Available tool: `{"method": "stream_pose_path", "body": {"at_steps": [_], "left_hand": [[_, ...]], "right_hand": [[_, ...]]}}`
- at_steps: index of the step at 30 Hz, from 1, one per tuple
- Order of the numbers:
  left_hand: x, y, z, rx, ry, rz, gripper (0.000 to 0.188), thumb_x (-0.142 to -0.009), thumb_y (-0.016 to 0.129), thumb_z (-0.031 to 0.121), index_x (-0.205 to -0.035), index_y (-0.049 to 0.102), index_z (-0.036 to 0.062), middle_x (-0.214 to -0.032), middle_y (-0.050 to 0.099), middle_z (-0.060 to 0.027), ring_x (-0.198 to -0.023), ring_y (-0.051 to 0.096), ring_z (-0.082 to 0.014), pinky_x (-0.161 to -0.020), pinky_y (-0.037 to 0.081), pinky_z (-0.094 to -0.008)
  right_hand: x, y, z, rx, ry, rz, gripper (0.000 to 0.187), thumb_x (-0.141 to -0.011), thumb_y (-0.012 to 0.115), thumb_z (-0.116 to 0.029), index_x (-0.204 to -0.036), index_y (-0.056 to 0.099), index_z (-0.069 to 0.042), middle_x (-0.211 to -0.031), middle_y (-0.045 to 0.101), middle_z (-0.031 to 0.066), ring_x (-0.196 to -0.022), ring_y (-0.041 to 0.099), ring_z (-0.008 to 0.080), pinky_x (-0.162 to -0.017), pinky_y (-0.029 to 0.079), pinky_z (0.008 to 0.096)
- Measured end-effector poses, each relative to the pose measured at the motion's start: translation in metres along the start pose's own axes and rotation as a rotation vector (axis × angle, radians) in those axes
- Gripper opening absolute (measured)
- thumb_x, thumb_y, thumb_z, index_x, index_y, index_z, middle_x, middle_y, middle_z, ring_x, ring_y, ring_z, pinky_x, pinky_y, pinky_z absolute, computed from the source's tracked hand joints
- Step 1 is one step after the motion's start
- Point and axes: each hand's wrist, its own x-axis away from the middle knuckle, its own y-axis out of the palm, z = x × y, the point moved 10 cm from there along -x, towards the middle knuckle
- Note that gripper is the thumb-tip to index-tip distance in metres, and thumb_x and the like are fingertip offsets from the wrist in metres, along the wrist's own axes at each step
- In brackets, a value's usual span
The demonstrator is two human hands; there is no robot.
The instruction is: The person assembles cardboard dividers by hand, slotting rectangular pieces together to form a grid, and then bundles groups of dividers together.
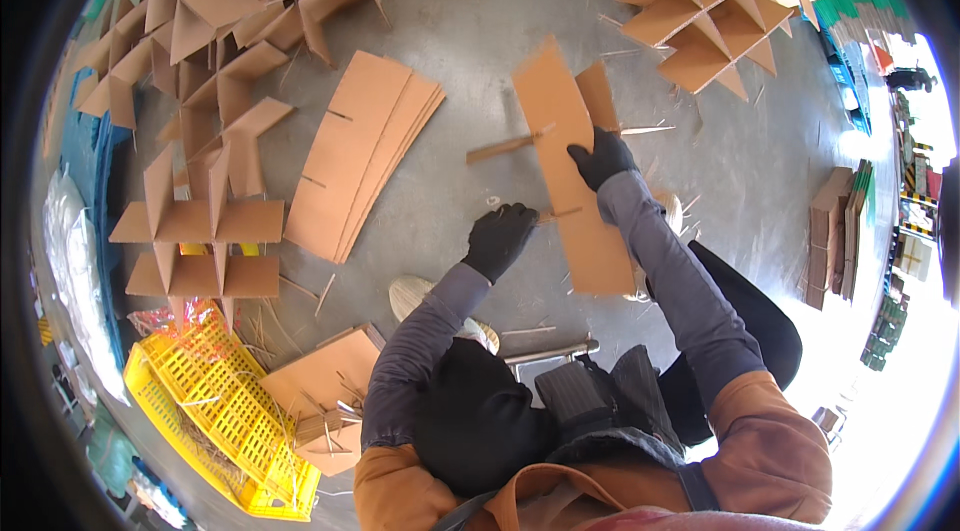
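Shows partition assembly apparently in mid-course, with one unit in hand. Presents, in front of the body and over the grey concrete floor [470, 41], a long tan slotted cardboard panel [580, 241], tilted. Grips this panel near its right edge with the black-gloved right hand [605, 161], thumb on the near face. Has a narrow tan cardboard crosspiece [500, 147] meeting the panel at the upper slot and projecting leftward. Includes a shorter tan cardboard piece [597, 96] behind the right edge, join hidden. Places the black-gloved left hand [500, 236] apart from the right, fingers curled, just beside the panel's lower slot; cannot tell whether pinched on a second crosspiece there.

Suggests as done, judging by form, an open tan cardboard grid [250, 221] at left, a jumbled heap of brown cardboard grids [205, 26] at upper left and a brown cardboard lattice [690, 61] at upper right. Leaves, by the same judgement, the held unit to complete and a fanned stack of flat slotted tan panels [350, 151] to use, perhaps also the loose flat brown cardboard sheets [320, 371] beside a yellow perforated plastic crate [235, 431].
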Motion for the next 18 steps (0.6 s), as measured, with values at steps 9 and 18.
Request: {"method": "stream_pose_path", "body": {"at_steps": [9,18], "left_hand": [[0.021,0.014,0.007,0.039,-0.007,-0.044,0.014,-0.079,0.056,0.018,-0.092,0.058,0.0134,-0.084,0.057,-0.0017,-0.075,0.059,-0.0200,-0.058,0.049,-0.0332],[0.022,0.017,0.000,0.107,-0.044,-0.056,0.013,-0.079,0.059,0.019,-0.090,0.059,0.0122,-0.088,0.057,-0.0028,-0.081,0.057,-0.0211,-0.063,0.049,-0.0344]], "right_hand": [[0.021,0.014,-0.001,0.033,0.045,0.037,0.039,-0.079,0.057,-0.029,-0.110,0.056,-0.007,-0.102,0.061,0.0205,-0.096,0.057,0.0389,-0.081,0.047,0.0440],[0.036,0.027,-0.012,0.035,-0.020,0.063,0.034,-0.084,0.051,-0.032,-0.106,0.050,-0.006,-0.089,0.063,0.0234,-0.084,0.060,0.0415,-0.075,0.047,0.0499]]}}
